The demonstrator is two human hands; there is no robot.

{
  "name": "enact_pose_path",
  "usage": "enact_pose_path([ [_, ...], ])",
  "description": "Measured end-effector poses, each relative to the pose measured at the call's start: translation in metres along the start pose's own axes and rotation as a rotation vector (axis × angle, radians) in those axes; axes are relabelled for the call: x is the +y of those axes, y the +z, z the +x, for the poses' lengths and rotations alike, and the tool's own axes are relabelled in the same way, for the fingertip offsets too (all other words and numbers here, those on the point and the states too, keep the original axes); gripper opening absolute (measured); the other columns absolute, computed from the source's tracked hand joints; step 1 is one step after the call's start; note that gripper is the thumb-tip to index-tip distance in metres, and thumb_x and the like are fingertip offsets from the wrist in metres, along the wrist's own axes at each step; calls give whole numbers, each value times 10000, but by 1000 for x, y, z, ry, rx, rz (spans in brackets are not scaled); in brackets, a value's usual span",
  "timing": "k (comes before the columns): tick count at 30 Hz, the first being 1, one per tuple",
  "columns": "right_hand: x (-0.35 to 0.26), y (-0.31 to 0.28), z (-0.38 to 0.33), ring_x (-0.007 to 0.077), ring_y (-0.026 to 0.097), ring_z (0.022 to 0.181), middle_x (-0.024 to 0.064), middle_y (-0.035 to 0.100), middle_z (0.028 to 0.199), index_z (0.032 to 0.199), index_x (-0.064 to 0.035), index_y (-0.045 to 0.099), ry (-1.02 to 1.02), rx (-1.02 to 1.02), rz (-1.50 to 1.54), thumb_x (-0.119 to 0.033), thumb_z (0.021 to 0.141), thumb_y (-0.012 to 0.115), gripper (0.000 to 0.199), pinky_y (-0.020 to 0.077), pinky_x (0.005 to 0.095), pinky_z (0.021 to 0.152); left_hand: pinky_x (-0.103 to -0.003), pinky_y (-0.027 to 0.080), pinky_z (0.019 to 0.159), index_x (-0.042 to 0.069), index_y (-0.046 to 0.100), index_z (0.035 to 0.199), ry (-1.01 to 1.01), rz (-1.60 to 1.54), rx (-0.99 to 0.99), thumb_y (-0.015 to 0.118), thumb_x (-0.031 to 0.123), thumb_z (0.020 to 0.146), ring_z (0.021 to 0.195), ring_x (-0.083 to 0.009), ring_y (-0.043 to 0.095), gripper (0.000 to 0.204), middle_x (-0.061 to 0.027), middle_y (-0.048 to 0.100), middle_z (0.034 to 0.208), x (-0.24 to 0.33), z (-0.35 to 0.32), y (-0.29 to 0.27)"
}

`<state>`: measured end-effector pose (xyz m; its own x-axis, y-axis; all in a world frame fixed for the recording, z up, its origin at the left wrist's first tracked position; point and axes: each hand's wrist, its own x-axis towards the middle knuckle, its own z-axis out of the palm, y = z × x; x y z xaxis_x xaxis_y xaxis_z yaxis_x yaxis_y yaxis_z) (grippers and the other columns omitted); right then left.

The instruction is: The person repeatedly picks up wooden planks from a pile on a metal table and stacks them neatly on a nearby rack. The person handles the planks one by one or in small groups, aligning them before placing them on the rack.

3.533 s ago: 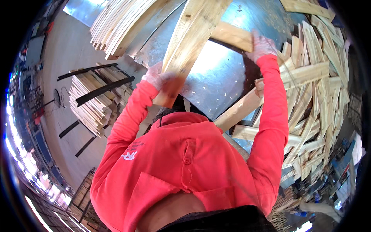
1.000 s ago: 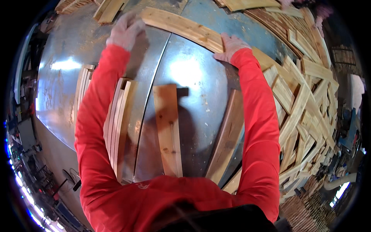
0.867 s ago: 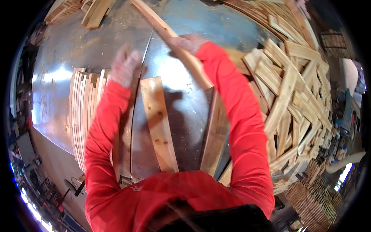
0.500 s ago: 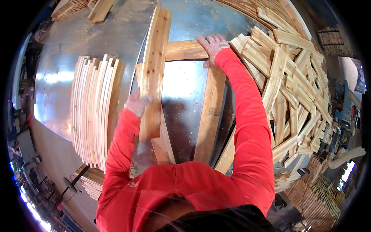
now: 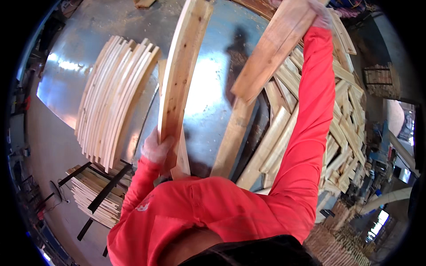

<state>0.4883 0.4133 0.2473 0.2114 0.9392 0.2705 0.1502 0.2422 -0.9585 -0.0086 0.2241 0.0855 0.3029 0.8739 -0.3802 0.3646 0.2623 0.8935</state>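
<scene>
the lower end of a long pale plank [image 5: 182, 80] is clasped by the left hand [image 5: 156, 150], fingers wrapped tight around its edge, and the plank is held raised over the metal table [image 5: 213, 88]. a second, browner board [image 5: 275, 44] is gripped at its upper end by the right hand [image 5: 320, 14], the arm stretched out; its lower end hangs above the table. a row of slats [image 5: 113, 102] is stacked on edge at left; loose boards [image 5: 346, 133] are heaped at right.
</scene>
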Motion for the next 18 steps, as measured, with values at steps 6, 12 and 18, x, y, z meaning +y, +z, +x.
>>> enact_pose_path([
  [6, 76, 23, -88, 426, 521, 1070, 241, 538, 1171, 1336, -16, 400, 62, -302, 1201, -279, 766, 669, 682, 382, 625, 970, -363, 523, 731, 69, 589, 1202, 21, 381, 20, 678, 256, 810, 816, -215, 643, 443, -102, 679, 935, -102, 47, 20],
  [12, 131, 125, -153, 370, 567, 932, 201, 537, 995, 1315, -19, 337, 937, 400, 910, -371, 857, 636, 651, 465, 604, 903, -358, 520, 717, 130, 602, 1208, -154, 371, -171, 647, 408, 836, 809, -224, 646, 467, -93, 690, 918, -67, 44, 3],
  [18, 134, 218, -191, 327, 539, 1155, 252, 547, 1230, 1351, -30, 447, 978, 443, 307, -388, 860, 673, 649, 463, 410, 983, -360, 490, 868, 151, 403, 1419, -288, 500, -191, 661, 410, 838, 1049, -278, 638, 686, -163, 665, 1106, -33, 9, 30],
])
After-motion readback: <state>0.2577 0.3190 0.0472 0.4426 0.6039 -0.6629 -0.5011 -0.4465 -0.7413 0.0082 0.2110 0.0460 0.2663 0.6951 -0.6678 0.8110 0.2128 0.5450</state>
